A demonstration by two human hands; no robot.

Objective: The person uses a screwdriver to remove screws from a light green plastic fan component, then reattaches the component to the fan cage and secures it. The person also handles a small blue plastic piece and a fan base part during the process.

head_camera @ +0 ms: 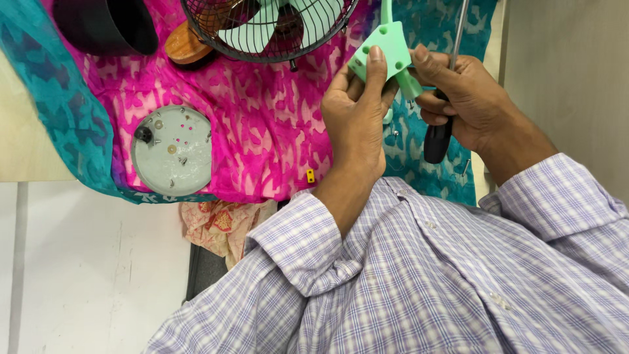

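My left hand (357, 115) grips a mint-green plastic bracket (386, 49) with several round holes, thumb pressed on its face. My right hand (458, 92) pinches the bracket's lower stub and also holds a screwdriver (440, 134) with a black handle; its metal shaft runs up past the top edge. Both hands hover over a pink and teal patterned cloth (262, 131).
A fan with a black wire guard and pale blades (268, 26) lies at the top. A round grey base plate (171, 151) with screws and a small knob rests on the cloth. A dark round tub (105, 26) sits top left. A small yellow piece (310, 176) lies near my left wrist.
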